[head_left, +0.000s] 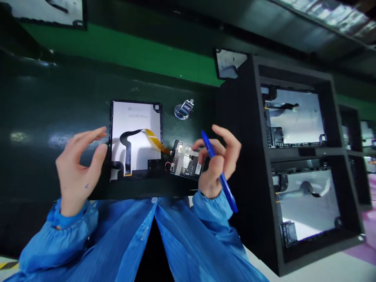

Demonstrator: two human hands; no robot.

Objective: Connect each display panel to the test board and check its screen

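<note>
Blue pen (225, 187) in right hand (228, 157), black rack (253, 164) holding two panels (296, 119)

A dark green, glossy table (44, 98) runs wide, catching soft glints of overhead light, with a brighter green band (132, 51) along its far edge. On the right stands a black rack (249, 137) of stacked compartments, with pink floor (367, 235) beyond it.

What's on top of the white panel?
A black cable and an orange ribbon leading to the circuit board beside the blue pen in the right hand. Anything beneath the panel is covered.
</note>
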